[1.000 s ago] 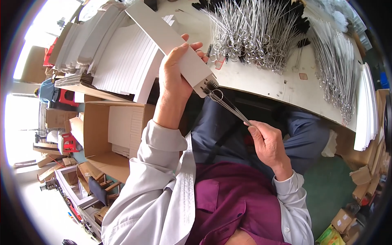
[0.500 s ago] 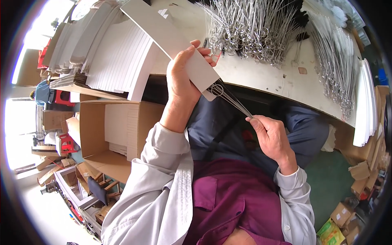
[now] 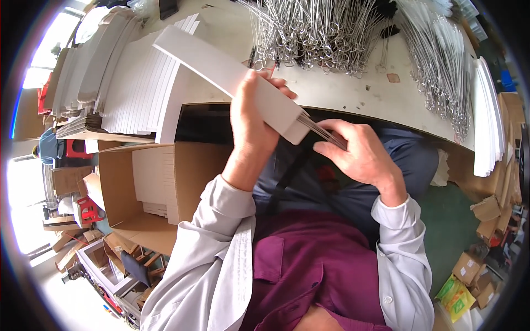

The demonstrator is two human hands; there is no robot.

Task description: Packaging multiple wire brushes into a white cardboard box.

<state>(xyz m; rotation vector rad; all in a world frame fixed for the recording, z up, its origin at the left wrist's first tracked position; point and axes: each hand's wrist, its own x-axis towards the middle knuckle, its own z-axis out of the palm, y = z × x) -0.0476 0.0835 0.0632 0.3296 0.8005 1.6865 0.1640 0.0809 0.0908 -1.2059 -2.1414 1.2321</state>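
Observation:
A long, narrow white carton [image 3: 207, 63] slants over my lap, its lower right end open. My left hand [image 3: 248, 121] is closed around it near that end, fingers curling over the far side. Beside the opening, my right hand [image 3: 364, 154] pinches a small bundle of thin wire brushes [image 3: 318, 130]. Their shafts run into the carton, so the part inside is hidden. On the table beyond lies a large heap of similar wire brushes [image 3: 320, 41], with looped ends toward me.
A second wire heap [image 3: 441, 77] lies at the right, beside stacked white cartons [image 3: 488, 121]. More flat white cartons [image 3: 132, 83] line the table's left. Below them stands an open cardboard box [image 3: 187, 182] with white cartons inside. The table edge [image 3: 381, 113] runs just beyond my hands.
My right hand has moved up to the carton's opening, and the brushes have slid deeper inside. Their looped ends, seen at the opening before, are now hidden. The view has shifted slightly.

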